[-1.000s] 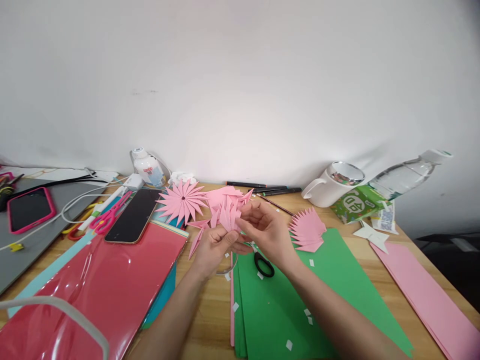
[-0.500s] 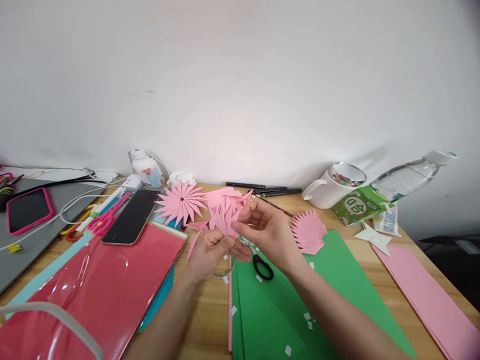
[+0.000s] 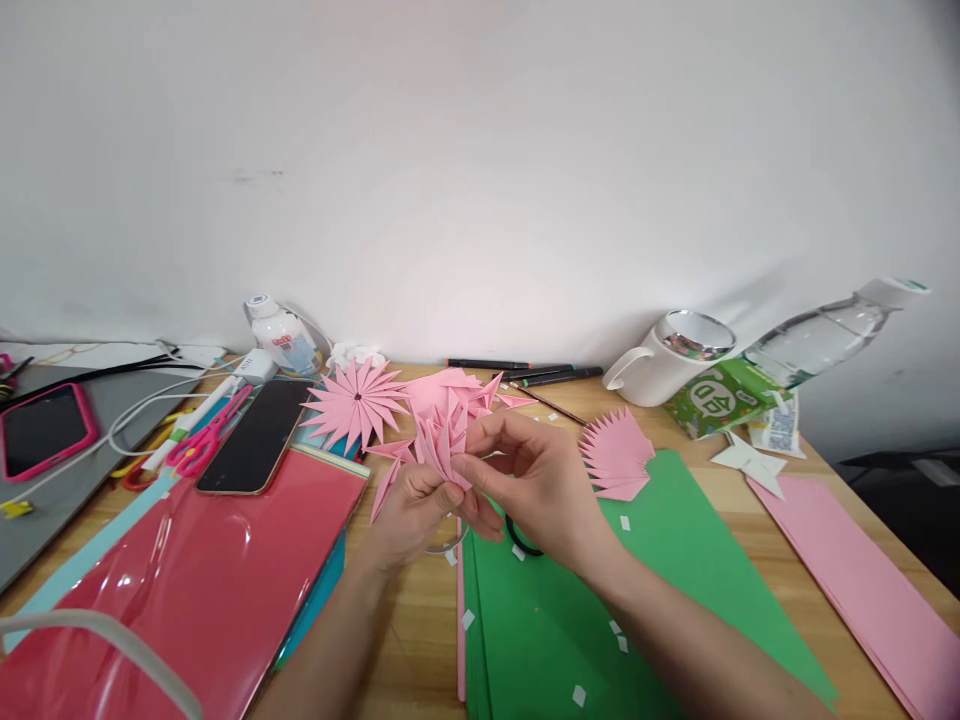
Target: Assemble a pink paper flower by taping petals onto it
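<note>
From my remote station I am watching both hands working a pink folded paper piece (image 3: 442,440), which is being held just above the wooden table (image 3: 420,640), in front of a white wall. The left hand (image 3: 409,505) is closing around its lower end from below, while the right hand (image 3: 536,480) is pinching one of its pointed folds between thumb and fingers, so the piece is sitting between the two hands and sticking up past the fingertips.

A white mug (image 3: 660,365) is standing behind the right hand; I cannot tell what it is holding. A clear water bottle (image 3: 817,340) is leaning beside it, capped and looking largely full. One small white bottle (image 3: 281,335) is standing at the wall.

One finished pink paper flower (image 3: 354,402) is lying just left of the piece, and one pink paper fan (image 3: 615,455) is resting on the green sheets (image 3: 600,600). Two phones are lying to the left: a black phone (image 3: 251,440) and a pink-cased phone (image 3: 41,430). One pair of pink scissors (image 3: 202,440) is lying between them.
</note>
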Available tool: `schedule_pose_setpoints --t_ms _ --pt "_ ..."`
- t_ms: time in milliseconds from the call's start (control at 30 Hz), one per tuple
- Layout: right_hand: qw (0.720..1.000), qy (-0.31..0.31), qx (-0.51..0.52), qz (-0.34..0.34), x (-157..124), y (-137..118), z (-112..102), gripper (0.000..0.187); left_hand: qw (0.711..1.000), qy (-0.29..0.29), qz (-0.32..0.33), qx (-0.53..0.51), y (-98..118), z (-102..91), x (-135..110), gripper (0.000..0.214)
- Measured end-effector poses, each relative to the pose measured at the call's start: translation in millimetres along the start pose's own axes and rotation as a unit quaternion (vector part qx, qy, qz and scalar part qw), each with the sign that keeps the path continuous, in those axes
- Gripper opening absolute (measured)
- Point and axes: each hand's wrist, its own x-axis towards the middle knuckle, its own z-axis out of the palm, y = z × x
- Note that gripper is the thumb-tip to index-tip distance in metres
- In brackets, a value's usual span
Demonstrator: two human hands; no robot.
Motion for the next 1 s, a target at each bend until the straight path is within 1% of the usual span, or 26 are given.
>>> schedule_pose_setpoints --t_ms 100,200,333,467,733,900,1000 --pt "1.000 -0.010 0.020 0.015 -3.0 -2.3 1.3 0.013 1.000 -0.005 -0.002 0.000 -0.9 -0.7 -1.2 0.049" --pt "0.998 -0.028 0.048 0.027 -5.0 -2.7 2.2 0.016 1.000 0.006 -0.002 0.008 -3.1 -2.5 -2.3 0.048" --pt "0.997 -0.016 0.057 0.042 -5.8 -4.0 3.0 0.018 0.999 0.022 -0.014 0.020 -5.2 -4.3 -3.2 0.048" --pt "0.997 -0.016 0.066 0.047 -4.9 -4.4 3.5 0.021 1.000 0.012 -0.015 0.010 -4.7 -3.5 -3.2 0.047" --pt "0.999 0.000 0.036 0.041 -4.9 -5.0 4.7 0.015 0.999 0.022 -0.043 0.020 -2.4 -2.0 -2.6 0.050" --pt "0.998 -0.018 0.045 0.040 -5.8 -4.9 4.5 0.014 1.000 0.003 -0.028 0.009 -2.4 -2.6 -3.1 0.048" --pt "0.997 -0.017 0.050 0.049 -6.1 -5.5 4.8 0.016 0.999 0.003 -0.034 0.017 -1.9 -2.3 -3.6 0.050"
